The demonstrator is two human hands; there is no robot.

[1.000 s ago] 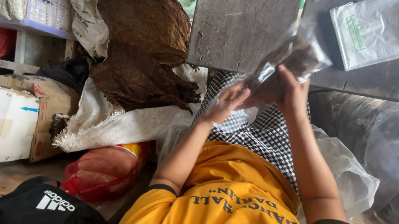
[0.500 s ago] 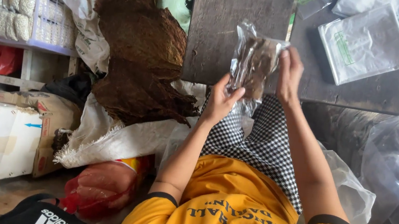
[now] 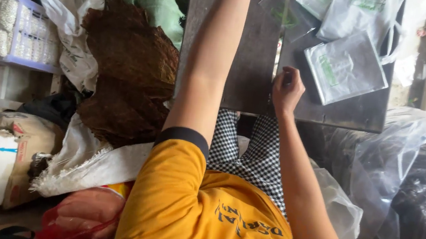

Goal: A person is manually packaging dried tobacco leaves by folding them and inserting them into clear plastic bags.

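Resting at the near edge of the dark wooden worktop point(image 3: 243, 58), the right hand point(image 3: 286, 89) is loosely curled, holding nothing I can make out. At its 1 o'clock, just beside it, lie flat clear plastic pouches point(image 3: 346, 66), seemingly empty, stacked within reach. The left arm point(image 3: 213, 54) stretches to 12 o'clock; its hand is out of frame. At 9 o'clock, dried brown leaves point(image 3: 131, 70) spill from a white woven sack point(image 3: 87, 158).

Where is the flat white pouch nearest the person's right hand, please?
In the head view, the white pouch lies on the dark table, just right of the right hand, below more pouches.
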